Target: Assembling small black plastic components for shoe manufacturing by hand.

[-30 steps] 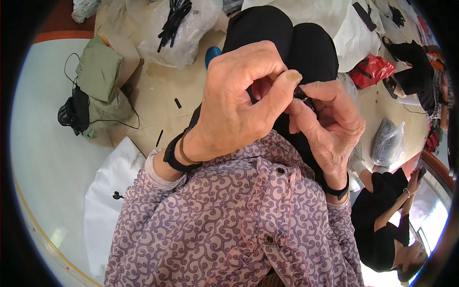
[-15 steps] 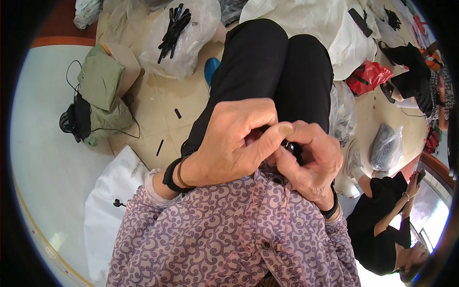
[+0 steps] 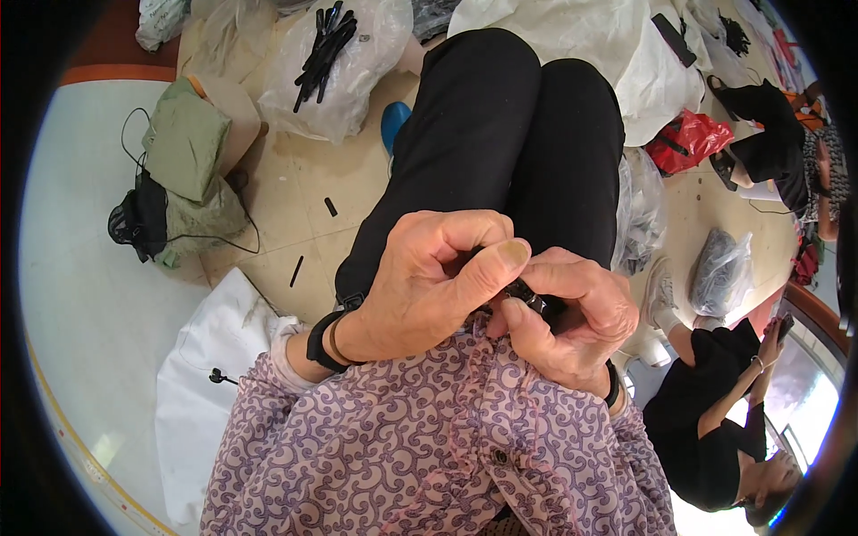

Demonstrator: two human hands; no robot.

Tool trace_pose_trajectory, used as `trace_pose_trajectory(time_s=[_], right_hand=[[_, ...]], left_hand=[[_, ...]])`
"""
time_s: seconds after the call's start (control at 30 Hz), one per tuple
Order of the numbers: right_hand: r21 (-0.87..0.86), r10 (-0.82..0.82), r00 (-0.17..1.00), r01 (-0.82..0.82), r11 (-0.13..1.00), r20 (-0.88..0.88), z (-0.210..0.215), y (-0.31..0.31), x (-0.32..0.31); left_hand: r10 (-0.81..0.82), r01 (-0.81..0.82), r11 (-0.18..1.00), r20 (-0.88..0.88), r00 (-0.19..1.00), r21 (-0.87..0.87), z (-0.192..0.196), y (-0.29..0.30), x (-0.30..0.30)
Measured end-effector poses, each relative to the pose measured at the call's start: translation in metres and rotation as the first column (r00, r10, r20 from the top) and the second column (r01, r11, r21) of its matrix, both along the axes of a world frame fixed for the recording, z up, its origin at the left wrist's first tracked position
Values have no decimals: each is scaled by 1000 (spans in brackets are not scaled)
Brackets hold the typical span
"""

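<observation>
Tiled floor below; black piece (glossy).

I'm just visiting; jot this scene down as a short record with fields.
Left hand: curled, fingertips at a small black piece
Right hand: pinching the same piece
Lap: black trousers
Ahead: black strips on a clear plastic bag
Left side: green cloth, white sheet
Right side: red bag, person in black

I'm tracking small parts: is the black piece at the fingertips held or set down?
Held: the black piece sits between thumb and forefinger of the right hand.
</observation>
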State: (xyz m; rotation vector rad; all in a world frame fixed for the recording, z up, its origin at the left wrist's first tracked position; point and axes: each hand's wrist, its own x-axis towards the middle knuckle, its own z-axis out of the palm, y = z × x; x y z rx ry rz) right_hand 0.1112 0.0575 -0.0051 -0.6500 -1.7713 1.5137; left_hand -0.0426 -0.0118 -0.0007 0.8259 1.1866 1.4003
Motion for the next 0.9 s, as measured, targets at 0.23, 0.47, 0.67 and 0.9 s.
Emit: trace_pose_trajectory(time_s=[0.23,0.47,0.67,0.9], right_hand=[[-63,-10,1000,9,998,-19,1,-2,1],[-268,-21,994,-7,963,-103,6,-3,1],[-310,-6,978,-60,949,-207,-5,12,1],[-333,11,968,-97,938,-250,-16,20,-1]], left_hand=[[-10,26,996,181,984,-86,5,0,1],[-23,67,988,293,956,-139,7,6,-4],[12,16,994,252,968,-110,5,9,-9],[-79,158,971,385,920,-178,3,9,-10]])
